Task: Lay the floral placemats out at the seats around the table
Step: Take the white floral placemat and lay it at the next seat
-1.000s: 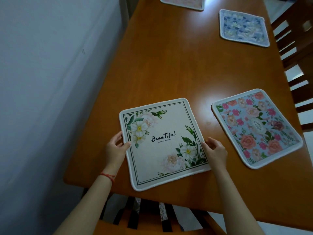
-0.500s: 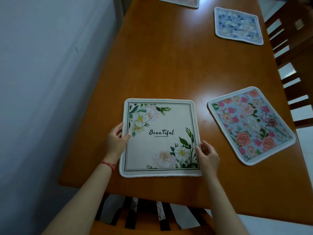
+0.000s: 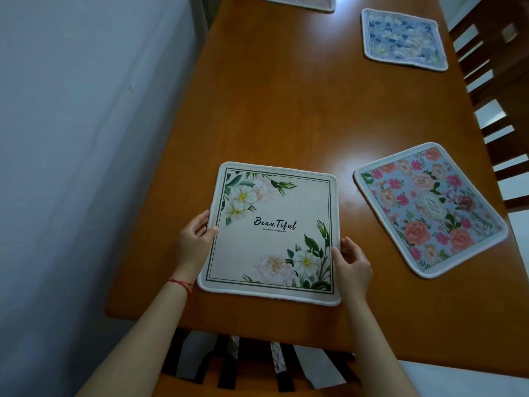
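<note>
In the lower middle of the frame a cream placemat point(image 3: 272, 233) lies flat on the wooden table point(image 3: 286, 110), close to the near edge. It has white and pale pink flowers in two corners, a thin dark border line, and the word "Beautiful" printed in the centre. The left hand point(image 3: 194, 242) holds the left edge of this mat: the thumb lies on top of the border and the fingers are curled around the edge. The right hand point(image 3: 353, 267) holds the right edge near the lower corner, with the thumb on the border and the other fingers bent beside the edge. A red string bracelet point(image 3: 181, 283) sits on the left wrist.

At the right of the frame lies a pink-flowered placemat point(image 3: 429, 209) with a light blue ground, turned at an angle and well apart from the cream one. In the upper right lies a blue floral placemat point(image 3: 403, 38). At the top edge only a strip of another placemat point(image 3: 300, 1) is visible. A slatted wooden chair point(image 3: 252, 368) stands under the near edge of the table, and another chair point(image 3: 498, 90) stands at the right side. A pale wall point(image 3: 86, 167) fills the left of the frame.
</note>
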Demonstrator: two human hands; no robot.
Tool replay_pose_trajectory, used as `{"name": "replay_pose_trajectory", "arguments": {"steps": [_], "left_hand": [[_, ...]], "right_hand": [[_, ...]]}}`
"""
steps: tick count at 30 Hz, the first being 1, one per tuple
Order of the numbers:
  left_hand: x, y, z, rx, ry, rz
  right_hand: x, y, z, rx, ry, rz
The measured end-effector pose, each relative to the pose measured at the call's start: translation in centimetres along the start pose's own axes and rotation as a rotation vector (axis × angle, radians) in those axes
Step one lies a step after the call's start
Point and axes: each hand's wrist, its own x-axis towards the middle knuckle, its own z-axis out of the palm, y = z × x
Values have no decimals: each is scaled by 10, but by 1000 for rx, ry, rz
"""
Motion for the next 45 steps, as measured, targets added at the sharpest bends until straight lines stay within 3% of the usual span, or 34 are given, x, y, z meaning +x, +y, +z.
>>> {"name": "replay_pose_trajectory", "arguments": {"steps": [45], "left_hand": [[-13, -13, -9, -48, -43, 25]], "right_hand": [[-10, 8, 2, 43, -4, 11]]}}
